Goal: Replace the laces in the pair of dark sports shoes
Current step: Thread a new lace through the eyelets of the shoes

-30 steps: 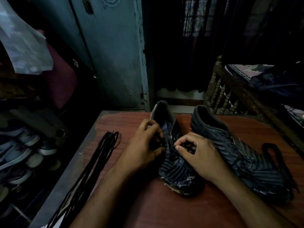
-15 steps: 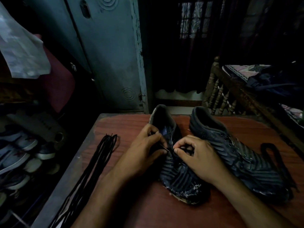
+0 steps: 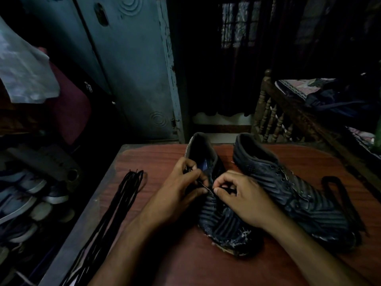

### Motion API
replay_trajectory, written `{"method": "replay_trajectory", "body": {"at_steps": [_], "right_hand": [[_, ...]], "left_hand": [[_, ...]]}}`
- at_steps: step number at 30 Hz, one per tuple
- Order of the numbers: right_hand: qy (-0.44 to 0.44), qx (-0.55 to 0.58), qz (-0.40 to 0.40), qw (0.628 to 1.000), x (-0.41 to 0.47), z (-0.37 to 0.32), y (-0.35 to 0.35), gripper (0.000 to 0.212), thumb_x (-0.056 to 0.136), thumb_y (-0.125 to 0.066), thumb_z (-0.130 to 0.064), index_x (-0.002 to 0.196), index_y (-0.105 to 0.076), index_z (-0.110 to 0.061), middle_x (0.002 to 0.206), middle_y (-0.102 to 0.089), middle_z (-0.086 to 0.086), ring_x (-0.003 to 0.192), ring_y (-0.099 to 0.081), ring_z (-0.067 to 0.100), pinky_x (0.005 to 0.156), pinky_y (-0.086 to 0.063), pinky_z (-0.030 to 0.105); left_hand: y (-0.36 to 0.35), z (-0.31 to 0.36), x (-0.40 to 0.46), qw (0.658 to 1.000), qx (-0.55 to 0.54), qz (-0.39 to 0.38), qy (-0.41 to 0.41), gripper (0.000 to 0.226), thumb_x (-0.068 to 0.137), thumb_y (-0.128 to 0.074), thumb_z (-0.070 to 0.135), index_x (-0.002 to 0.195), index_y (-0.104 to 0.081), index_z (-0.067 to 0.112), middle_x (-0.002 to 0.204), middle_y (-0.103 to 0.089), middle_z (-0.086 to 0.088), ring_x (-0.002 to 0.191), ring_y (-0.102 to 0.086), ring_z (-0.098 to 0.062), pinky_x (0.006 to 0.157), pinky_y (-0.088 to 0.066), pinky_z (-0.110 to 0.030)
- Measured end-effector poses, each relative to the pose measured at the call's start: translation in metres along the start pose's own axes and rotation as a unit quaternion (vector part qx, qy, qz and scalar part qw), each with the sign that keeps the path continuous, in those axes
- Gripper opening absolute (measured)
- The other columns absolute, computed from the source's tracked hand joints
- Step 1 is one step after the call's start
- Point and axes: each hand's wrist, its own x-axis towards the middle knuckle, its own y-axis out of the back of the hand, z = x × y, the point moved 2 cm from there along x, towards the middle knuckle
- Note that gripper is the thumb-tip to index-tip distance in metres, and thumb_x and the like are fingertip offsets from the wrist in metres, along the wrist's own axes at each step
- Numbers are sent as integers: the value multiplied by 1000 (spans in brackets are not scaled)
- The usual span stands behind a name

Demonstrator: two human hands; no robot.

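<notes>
Left hand [image 3: 177, 195] and right hand [image 3: 243, 197] both work at the lacing of the near shoe [image 3: 222, 221], fingers curled and pinching a thin lace [image 3: 206, 187] between them. The second shoe [image 3: 292, 193] lies just right on the table [image 3: 206, 265], a loose lace [image 3: 340, 195] beside it. Spare laces [image 3: 115, 209] lie left.

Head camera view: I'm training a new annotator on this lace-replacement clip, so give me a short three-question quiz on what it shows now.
1. True or false: both hands work on the same shoe.
2. Where does the bundle of black laces lie? A) inside a shoe B) on the table, left of the shoes C) on the floor
3. Fill in: the loose black lace lies to the ____ of the right shoe.

Key
1. True: the left hand and the right hand both pinch at the lacing of the left shoe.
2. B
3. right
</notes>
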Motion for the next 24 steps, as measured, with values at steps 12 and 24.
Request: {"method": "replay_trajectory", "body": {"at_steps": [12, 24], "right_hand": [[-2, 14, -21, 1000, 1, 0, -1, 10, 93, -69, -23, 89, -68, -32, 92, -61, -15, 92, -59, -1, 78, -48, 19], [24, -13, 39, 999, -1, -3, 2, 12, 88, -75, -21, 96, -78, -29, 91, -63, -24, 92, -60, -6, 78, -40, 6]], "left_hand": [[0, -2, 0, 999, -34, 14, -1, 31, 91, -75, 10, 115, -69, 30, 129, -44, 10, 110, -56, -9, 95, -41, -10], [-8, -5, 1, 995, -32, 89, 33, 16, 76, -89, 18, 82, -79, 28, 149, -41, 23, 125, -57, -2, 93, -57, -34]]}}
